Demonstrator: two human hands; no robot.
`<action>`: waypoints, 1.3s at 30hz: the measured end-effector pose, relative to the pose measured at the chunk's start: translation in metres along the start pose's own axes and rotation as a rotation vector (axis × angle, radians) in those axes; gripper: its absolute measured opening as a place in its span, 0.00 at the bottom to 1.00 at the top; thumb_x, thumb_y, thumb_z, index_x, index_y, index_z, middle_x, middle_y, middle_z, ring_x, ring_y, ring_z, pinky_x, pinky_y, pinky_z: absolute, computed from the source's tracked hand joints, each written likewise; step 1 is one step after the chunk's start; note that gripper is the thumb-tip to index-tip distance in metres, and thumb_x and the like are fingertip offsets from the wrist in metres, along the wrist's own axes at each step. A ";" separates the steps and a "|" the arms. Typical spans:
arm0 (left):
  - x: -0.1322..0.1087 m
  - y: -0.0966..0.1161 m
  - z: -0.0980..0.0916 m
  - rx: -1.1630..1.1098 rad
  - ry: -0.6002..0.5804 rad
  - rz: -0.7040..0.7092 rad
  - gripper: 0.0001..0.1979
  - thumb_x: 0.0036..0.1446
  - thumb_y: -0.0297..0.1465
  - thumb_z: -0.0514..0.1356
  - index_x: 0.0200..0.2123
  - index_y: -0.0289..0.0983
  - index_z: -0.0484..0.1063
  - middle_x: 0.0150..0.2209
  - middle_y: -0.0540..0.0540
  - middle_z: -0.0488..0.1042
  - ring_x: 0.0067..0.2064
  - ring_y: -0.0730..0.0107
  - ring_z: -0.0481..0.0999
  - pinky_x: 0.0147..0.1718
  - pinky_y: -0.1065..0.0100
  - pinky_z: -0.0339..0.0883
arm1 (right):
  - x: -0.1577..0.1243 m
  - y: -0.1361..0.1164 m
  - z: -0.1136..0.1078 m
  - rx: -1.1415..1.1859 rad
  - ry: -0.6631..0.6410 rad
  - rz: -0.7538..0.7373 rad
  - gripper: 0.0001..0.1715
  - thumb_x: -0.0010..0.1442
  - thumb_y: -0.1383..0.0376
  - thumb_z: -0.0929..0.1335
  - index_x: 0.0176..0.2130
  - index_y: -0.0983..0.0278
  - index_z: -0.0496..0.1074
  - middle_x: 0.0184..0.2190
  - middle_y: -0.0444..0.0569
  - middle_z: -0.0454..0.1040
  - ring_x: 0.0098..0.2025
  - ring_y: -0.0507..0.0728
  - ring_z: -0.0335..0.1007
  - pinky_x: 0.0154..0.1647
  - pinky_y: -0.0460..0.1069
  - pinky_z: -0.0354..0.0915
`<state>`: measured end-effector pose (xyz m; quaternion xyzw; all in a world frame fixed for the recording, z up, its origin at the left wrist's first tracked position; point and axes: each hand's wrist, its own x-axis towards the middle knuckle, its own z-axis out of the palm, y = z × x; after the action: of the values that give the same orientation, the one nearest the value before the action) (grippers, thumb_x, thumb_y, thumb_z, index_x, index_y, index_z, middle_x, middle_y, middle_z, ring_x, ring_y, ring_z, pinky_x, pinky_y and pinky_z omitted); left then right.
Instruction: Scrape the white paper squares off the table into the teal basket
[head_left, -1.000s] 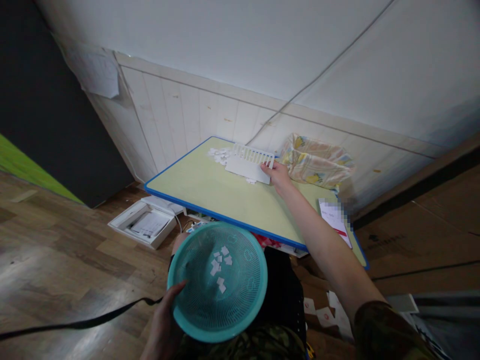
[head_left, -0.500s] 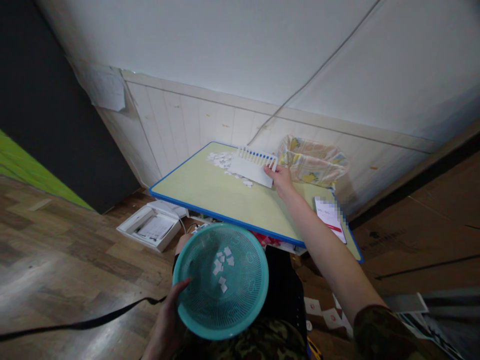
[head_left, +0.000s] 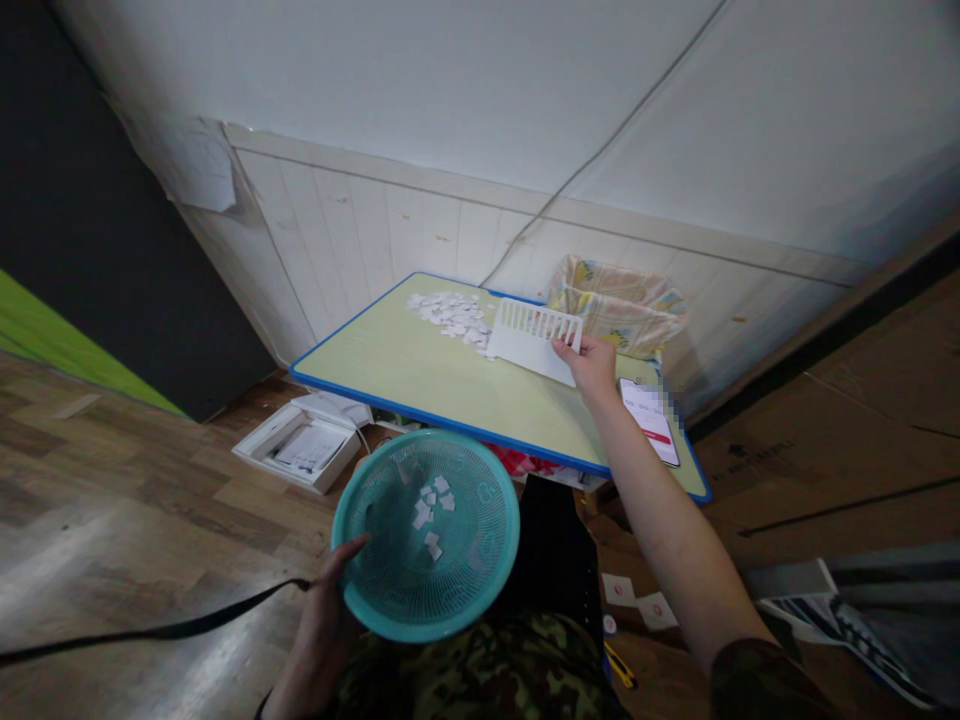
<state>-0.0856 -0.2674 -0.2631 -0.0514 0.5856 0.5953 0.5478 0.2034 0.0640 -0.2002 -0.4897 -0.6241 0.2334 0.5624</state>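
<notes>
My left hand (head_left: 330, 600) grips the rim of a round teal plastic colander (head_left: 480, 560), its thumb over the edge and its other fingers hidden underneath. Several small white paper pieces (head_left: 424, 512) lie at the bottom of the colander. In my right hand (head_left: 589, 365) is a flat white plastic piece with a row of slots (head_left: 529, 345), pinched at its right end and held low over the table (head_left: 390, 360). Just left of the slotted piece, a heap of white paper scraps (head_left: 454, 318) is spread on the tabletop.
A cloth-lined basket (head_left: 619, 315) stands at the table's back right, against the wall. Near the right edge lies a phone (head_left: 651, 425). An open white box (head_left: 304, 445) sits on the floor at left; a yellow cutter (head_left: 621, 668) lies below right.
My right hand has drawn the slotted white piece to the right, off the paper heap, and its face has tilted. More of the heap shows. The colander stays in my left hand.
</notes>
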 end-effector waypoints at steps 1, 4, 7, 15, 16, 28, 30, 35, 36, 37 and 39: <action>0.000 0.000 0.000 0.004 -0.004 -0.003 0.12 0.61 0.23 0.62 0.48 0.29 0.77 0.23 0.45 0.83 0.20 0.59 0.81 0.20 0.64 0.77 | 0.000 -0.002 0.002 0.004 -0.013 -0.004 0.20 0.50 0.50 0.77 0.32 0.64 0.82 0.25 0.45 0.76 0.33 0.59 0.72 0.35 0.52 0.66; 0.003 -0.002 -0.002 -0.009 -0.026 -0.007 0.17 0.60 0.23 0.62 0.52 0.28 0.77 0.22 0.46 0.83 0.21 0.58 0.81 0.21 0.63 0.78 | -0.002 -0.007 0.008 0.008 -0.063 -0.025 0.20 0.50 0.49 0.77 0.31 0.64 0.82 0.26 0.45 0.77 0.36 0.60 0.74 0.36 0.52 0.66; 0.006 -0.004 -0.004 -0.020 -0.045 0.013 0.19 0.60 0.23 0.62 0.55 0.26 0.76 0.26 0.42 0.85 0.26 0.54 0.85 0.30 0.57 0.82 | -0.004 -0.009 0.013 0.022 -0.077 -0.037 0.20 0.51 0.49 0.76 0.31 0.64 0.82 0.25 0.44 0.76 0.35 0.60 0.74 0.36 0.52 0.66; 0.005 -0.004 -0.003 -0.038 -0.052 -0.007 0.13 0.62 0.24 0.62 0.49 0.27 0.78 0.28 0.40 0.86 0.29 0.51 0.86 0.36 0.54 0.83 | -0.003 -0.006 0.005 0.097 -0.008 0.007 0.19 0.47 0.51 0.78 0.31 0.64 0.82 0.25 0.45 0.77 0.35 0.62 0.75 0.33 0.53 0.67; 0.005 -0.004 -0.003 -0.039 -0.050 -0.008 0.13 0.62 0.24 0.62 0.49 0.27 0.78 0.28 0.40 0.86 0.29 0.51 0.86 0.36 0.54 0.83 | -0.003 -0.007 0.003 0.119 0.006 0.008 0.19 0.47 0.51 0.78 0.31 0.64 0.82 0.25 0.46 0.77 0.35 0.62 0.75 0.33 0.53 0.67; 0.005 -0.003 -0.004 -0.014 -0.018 -0.014 0.13 0.61 0.24 0.63 0.49 0.28 0.78 0.27 0.41 0.86 0.29 0.51 0.87 0.36 0.55 0.84 | -0.002 -0.010 0.002 0.153 0.028 0.023 0.20 0.47 0.50 0.78 0.31 0.64 0.82 0.26 0.46 0.78 0.35 0.61 0.75 0.32 0.52 0.67; 0.004 -0.003 -0.004 -0.016 -0.020 -0.010 0.12 0.62 0.24 0.63 0.49 0.29 0.78 0.27 0.42 0.86 0.30 0.52 0.87 0.36 0.56 0.84 | -0.002 -0.009 0.002 0.147 0.021 0.018 0.22 0.47 0.49 0.78 0.31 0.64 0.81 0.26 0.46 0.78 0.34 0.60 0.75 0.32 0.52 0.66; 0.006 -0.005 -0.005 -0.003 -0.058 0.006 0.09 0.63 0.24 0.61 0.45 0.29 0.79 0.28 0.42 0.86 0.29 0.54 0.86 0.37 0.56 0.84 | -0.005 -0.014 0.010 0.102 -0.076 0.016 0.25 0.45 0.46 0.79 0.31 0.64 0.81 0.26 0.45 0.78 0.33 0.59 0.74 0.32 0.51 0.66; 0.007 -0.005 -0.005 -0.003 -0.059 0.007 0.08 0.63 0.24 0.61 0.44 0.30 0.79 0.27 0.42 0.86 0.28 0.55 0.86 0.36 0.56 0.84 | -0.005 -0.015 0.012 0.101 -0.098 0.013 0.25 0.45 0.46 0.79 0.30 0.64 0.81 0.27 0.45 0.78 0.33 0.59 0.74 0.33 0.51 0.66; 0.007 -0.006 -0.005 -0.003 -0.063 0.008 0.07 0.63 0.24 0.61 0.43 0.30 0.79 0.27 0.42 0.86 0.28 0.55 0.86 0.35 0.56 0.84 | -0.006 -0.016 0.013 0.105 -0.113 0.011 0.25 0.45 0.46 0.79 0.30 0.64 0.81 0.27 0.45 0.79 0.33 0.59 0.74 0.33 0.51 0.66; 0.008 -0.007 -0.006 -0.005 -0.069 0.014 0.07 0.63 0.24 0.61 0.42 0.30 0.79 0.27 0.42 0.86 0.27 0.55 0.86 0.34 0.56 0.84 | -0.006 -0.018 0.014 0.115 -0.112 0.010 0.24 0.45 0.46 0.79 0.31 0.64 0.82 0.27 0.46 0.79 0.34 0.59 0.74 0.33 0.51 0.66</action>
<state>-0.0875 -0.2689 -0.2752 -0.0280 0.5650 0.6020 0.5636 0.1835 0.0546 -0.1916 -0.4459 -0.6376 0.2985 0.5527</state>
